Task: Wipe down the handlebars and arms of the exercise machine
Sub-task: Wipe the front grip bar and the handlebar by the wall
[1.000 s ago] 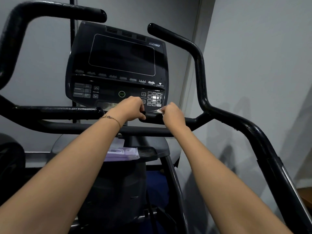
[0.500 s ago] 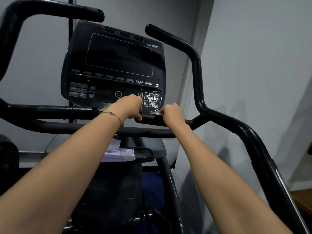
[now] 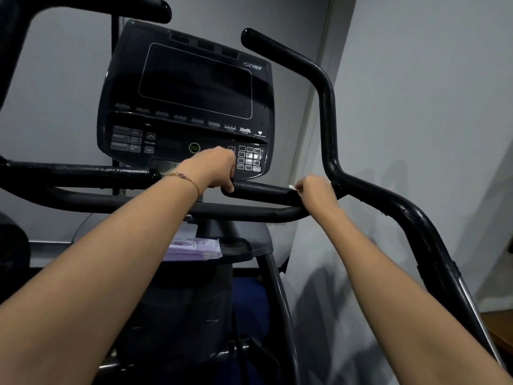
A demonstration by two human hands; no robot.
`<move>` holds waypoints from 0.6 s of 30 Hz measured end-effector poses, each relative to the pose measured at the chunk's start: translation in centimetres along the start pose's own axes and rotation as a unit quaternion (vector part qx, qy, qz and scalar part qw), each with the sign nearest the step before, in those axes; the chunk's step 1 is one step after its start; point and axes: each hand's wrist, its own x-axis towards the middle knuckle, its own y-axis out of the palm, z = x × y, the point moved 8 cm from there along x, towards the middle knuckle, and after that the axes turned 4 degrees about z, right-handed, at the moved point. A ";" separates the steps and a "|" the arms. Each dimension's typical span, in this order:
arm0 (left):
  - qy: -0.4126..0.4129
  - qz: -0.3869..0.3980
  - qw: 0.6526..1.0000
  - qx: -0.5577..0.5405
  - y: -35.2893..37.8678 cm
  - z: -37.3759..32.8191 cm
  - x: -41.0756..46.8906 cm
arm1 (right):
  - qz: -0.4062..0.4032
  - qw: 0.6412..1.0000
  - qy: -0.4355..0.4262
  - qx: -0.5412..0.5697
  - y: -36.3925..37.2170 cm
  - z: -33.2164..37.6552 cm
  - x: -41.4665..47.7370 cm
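A black exercise machine fills the view, its console [image 3: 191,101] straight ahead. Below the console runs a short black handlebar [image 3: 263,191]. My left hand [image 3: 218,169] is closed around the inner end of that handlebar. My right hand [image 3: 316,190] grips the same bar farther right, near where it joins the tall right arm [image 3: 327,107], and a small bit of white wipe [image 3: 292,188] shows at its thumb. The left arm [image 3: 77,5] of the machine curves along the top left.
A purple pack [image 3: 194,248] lies on the dark shelf [image 3: 249,247] under the console. A lower crossbar [image 3: 133,201] runs below the handlebars. A grey wall [image 3: 430,93] stands close on the right, and a wooden surface [image 3: 499,326] shows at the lower right.
My right hand has slid to the right along the handlebar, away from my left hand, baring more of the bar between them. The left hand has stayed in place.
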 end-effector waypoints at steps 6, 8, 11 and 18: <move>-0.001 0.001 1.000 0.026 -0.1 -0.4 -0.1 | 0.011 0.999 0.038 -0.003 -0.1 -1.2 0.0; -0.004 0.000 0.999 0.032 0.1 -0.4 -0.2 | -0.006 0.998 0.054 0.028 0.1 -1.6 -0.5; -0.004 -0.004 0.999 0.048 0.2 -0.4 -0.2 | -0.067 0.992 0.059 0.090 0.7 -2.0 -2.7; 0.001 -0.010 0.997 0.077 -0.1 -0.8 -0.1 | -0.078 0.989 0.085 0.090 0.7 -1.6 -3.6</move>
